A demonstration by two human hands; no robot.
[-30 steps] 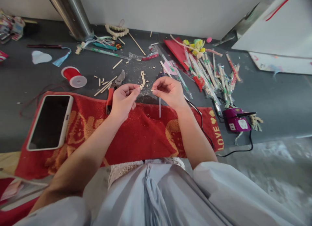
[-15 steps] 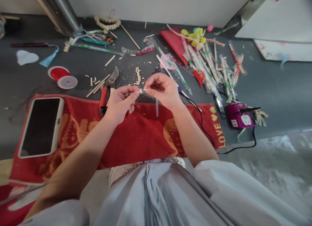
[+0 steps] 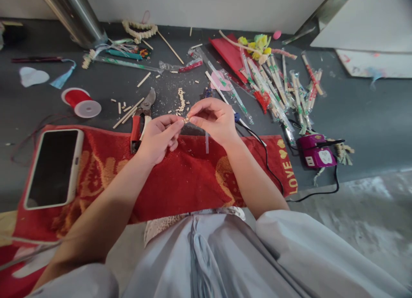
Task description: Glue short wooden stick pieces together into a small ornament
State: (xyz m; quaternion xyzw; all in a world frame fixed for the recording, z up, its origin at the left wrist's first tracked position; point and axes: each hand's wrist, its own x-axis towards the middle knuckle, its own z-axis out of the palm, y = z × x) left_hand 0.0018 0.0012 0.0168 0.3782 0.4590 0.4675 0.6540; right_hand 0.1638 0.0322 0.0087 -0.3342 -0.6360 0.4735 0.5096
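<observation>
My left hand (image 3: 162,137) pinches a tiny pale wooden piece (image 3: 186,120) between thumb and forefinger, above the edge of the red towel (image 3: 180,182). My right hand (image 3: 214,120) meets it from the other side, thumb and forefinger pinched on the same small spot; the fingertips largely hide what is there. Just beyond the fingers lies a short row of cut wooden bits (image 3: 181,100) among crumbs. Pruning shears (image 3: 148,101) with a red handle rest beside my left hand. A clear glue stick (image 3: 207,142) shows below my right hand.
Thin wooden sticks (image 3: 129,116) and a spool of red thread (image 3: 80,101) lie at left, with a phone (image 3: 53,167) on the towel. Wrapped chopsticks (image 3: 270,90) spread at right. A purple box (image 3: 315,151) sits by a black cable (image 3: 322,200). A metal post (image 3: 72,17) stands behind.
My right fingertips have moved slightly left, closing the small gap to the left fingertips at the wooden piece. My left hand has barely moved.
</observation>
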